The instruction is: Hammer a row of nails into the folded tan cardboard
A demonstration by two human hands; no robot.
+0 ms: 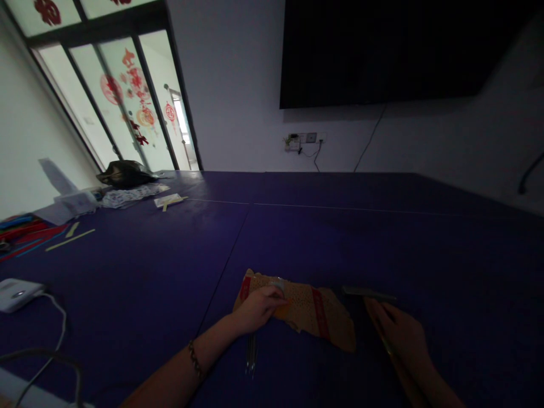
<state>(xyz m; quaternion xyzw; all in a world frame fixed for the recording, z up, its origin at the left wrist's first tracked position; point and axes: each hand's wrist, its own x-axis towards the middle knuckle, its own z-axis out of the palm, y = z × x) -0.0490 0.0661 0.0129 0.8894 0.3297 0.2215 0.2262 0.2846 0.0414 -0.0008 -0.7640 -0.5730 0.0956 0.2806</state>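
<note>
A tan cloth (335, 320) with dark red bands lies on the purple table (204, 255). My left hand (260, 307) rests over its left part, fingers pressed together beside a small orange piece (283, 310); what they pinch is too small to make out. My right hand (397, 327) is wrapped round the wooden handle of a hammer-like tool (369, 293), whose dark head points away from me, just right of the cloth. Several thin metal pins or nails (251, 356) lie below my left wrist.
Red and blue strips (32, 233) lie at the far left, near a white device (20, 294) with a cable. A black bag (127, 173) and papers (127, 195) sit at the back left. A large screen (382, 51) hangs on the wall.
</note>
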